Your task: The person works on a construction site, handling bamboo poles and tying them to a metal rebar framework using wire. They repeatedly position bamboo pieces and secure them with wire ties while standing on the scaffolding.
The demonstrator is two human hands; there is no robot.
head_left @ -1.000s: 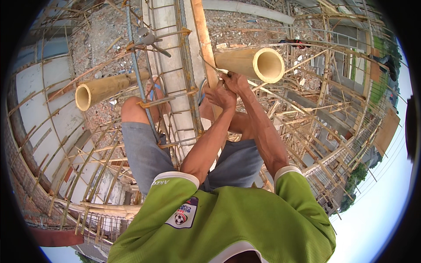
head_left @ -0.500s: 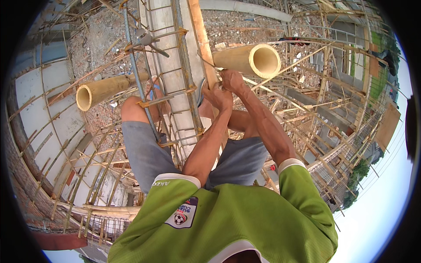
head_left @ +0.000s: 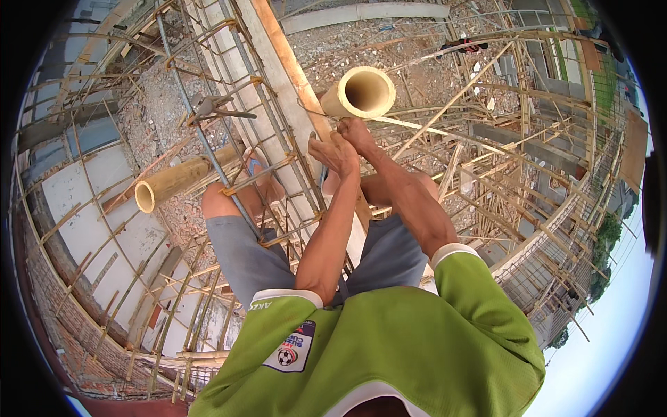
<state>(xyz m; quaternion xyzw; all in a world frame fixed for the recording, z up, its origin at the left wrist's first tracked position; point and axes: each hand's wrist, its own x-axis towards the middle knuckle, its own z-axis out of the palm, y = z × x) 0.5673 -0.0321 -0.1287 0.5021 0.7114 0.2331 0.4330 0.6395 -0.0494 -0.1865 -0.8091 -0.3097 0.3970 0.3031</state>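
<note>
My right hand (head_left: 356, 135) is closed beside the wooden board (head_left: 300, 78), just below the open end of a thick bamboo pole (head_left: 332, 104). A thin dark wire (head_left: 311, 110) runs across the board to its fingers. Against it sits my left hand (head_left: 337, 153), over the board's edge, its fingers curled; what they hold, if anything, is hidden. Left of the board lies a long cage of steel bars (head_left: 244, 55) tied with rings, above a pale concrete beam (head_left: 278, 147). My bent knees straddle the cage and beam.
A grey hammer-like tool (head_left: 224, 111) rests on the cage's left bars. Another bamboo pole (head_left: 174, 182) sticks out at the left. Below lie brick rubble (head_left: 417, 76) and a tangle of bamboo scaffolding (head_left: 486, 181). A white wall panel (head_left: 87, 184) stands farther left.
The view has shifted and turned, so the cage and board slant more and the right bamboo pole shows further left. My left hand's fingers have spread slightly; both hands stay together at the board.
</note>
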